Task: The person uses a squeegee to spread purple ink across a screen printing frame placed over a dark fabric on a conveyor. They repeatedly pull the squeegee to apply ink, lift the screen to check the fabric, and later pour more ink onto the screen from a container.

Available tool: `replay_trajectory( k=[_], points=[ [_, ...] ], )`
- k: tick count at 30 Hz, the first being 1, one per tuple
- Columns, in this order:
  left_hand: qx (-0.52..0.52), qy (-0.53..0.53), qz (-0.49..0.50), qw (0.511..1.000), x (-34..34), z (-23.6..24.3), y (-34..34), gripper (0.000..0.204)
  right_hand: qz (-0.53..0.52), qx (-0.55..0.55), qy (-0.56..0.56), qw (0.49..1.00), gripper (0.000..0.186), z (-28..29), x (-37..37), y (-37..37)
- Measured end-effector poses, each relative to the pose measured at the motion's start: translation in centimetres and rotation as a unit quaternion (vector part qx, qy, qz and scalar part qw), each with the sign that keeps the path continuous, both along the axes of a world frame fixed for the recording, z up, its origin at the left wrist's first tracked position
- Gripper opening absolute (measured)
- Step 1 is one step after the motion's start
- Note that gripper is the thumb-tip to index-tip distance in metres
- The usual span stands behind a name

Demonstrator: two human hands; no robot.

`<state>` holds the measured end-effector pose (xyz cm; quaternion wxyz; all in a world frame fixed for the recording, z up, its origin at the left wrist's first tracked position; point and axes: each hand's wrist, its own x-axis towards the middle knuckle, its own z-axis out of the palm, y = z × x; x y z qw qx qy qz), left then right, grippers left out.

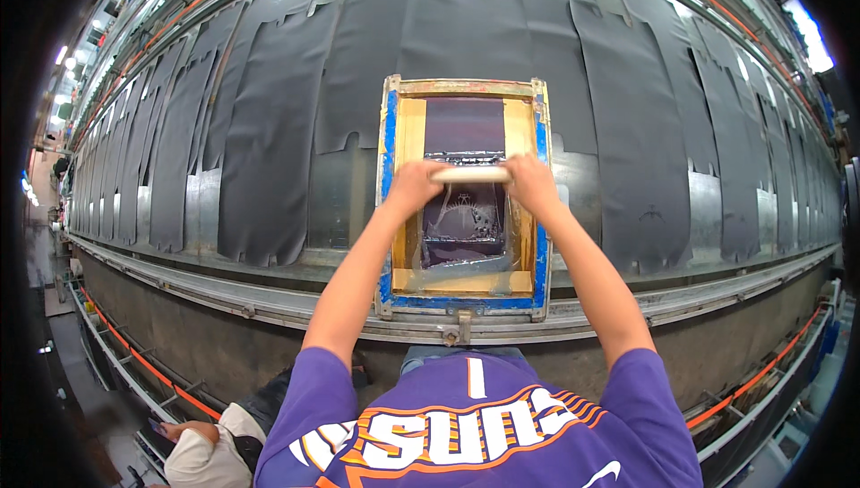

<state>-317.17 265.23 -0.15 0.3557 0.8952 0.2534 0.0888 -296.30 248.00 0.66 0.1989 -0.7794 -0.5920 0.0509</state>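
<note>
Both of my hands grip the ends of a pale squeegee (pixel 472 175) that lies crosswise over a printing screen. My left hand (pixel 416 185) is wrapped round its left end, and my right hand (pixel 530 182) round its right end. The screen's frame (pixel 542 260) is upright in view, edged with blue and yellowish tape. Dark, glossy ink (pixel 464 158) lines the mesh just beyond the squeegee. Nearer to me, a fine light design (pixel 463 210) shows in the dark mesh. The squeegee's lower edge is hidden under its handle and my fingers.
Dark grey fabric-like panels (pixel 269 130) lie side by side along the long metal table. A metal rail (pixel 224 295) runs along its near edge, with a clamp (pixel 464 327) at the screen frame. At the lower left, another person (pixel 215 448) holds a dark object.
</note>
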Motion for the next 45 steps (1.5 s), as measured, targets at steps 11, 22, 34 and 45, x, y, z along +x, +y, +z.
replay_trajectory(
  k=[11, 22, 34, 45],
  points=[
    [0.039, 0.005, -0.026, 0.999, -9.4, -1.0, -12.7, 0.038, -0.043, -0.025, 0.092, 0.995, 0.033, -2.1, -10.8, -13.3],
    [-0.061, 0.011, 0.068, 0.996, 0.3, -1.0, 0.4, 0.041, -0.273, 0.075, 0.278, 0.918, 0.035, -6.9, 4.8, -10.4],
    [0.101, -0.069, -0.011, 0.992, -11.8, -3.0, -18.1, 0.053, -0.343, 0.198, 0.268, 0.878, 0.018, -3.8, 1.7, -8.5],
    [0.082, -0.080, 0.011, 0.993, -12.7, -2.6, -21.2, 0.061, -0.252, 0.247, 0.295, 0.888, 0.019, -3.4, 0.1, -9.4]
  ],
)
